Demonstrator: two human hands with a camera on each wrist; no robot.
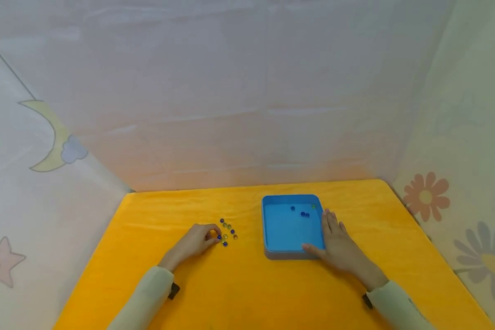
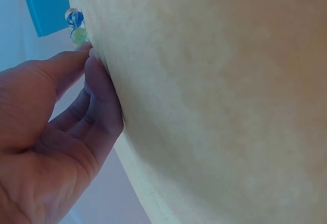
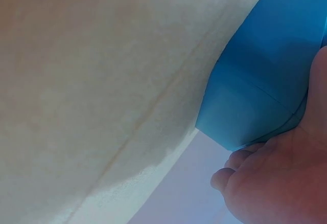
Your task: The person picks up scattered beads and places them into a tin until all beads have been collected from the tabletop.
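Across a cloth-covered yellow counter, a person's left grip pinches a blue marble between thumb and fingertip, at the left edge of a loose cluster of blue, greenish and amber-tinted marbles. To the right of the cluster, the right grip, its fingers straight and thumb spread apart, rests against the right side of a square blue tray. Inside the tray, three dark-blue marbles and one greenish marble lie toward the far wall.

Two hands; one tray; four marbles inside; about nine outside.
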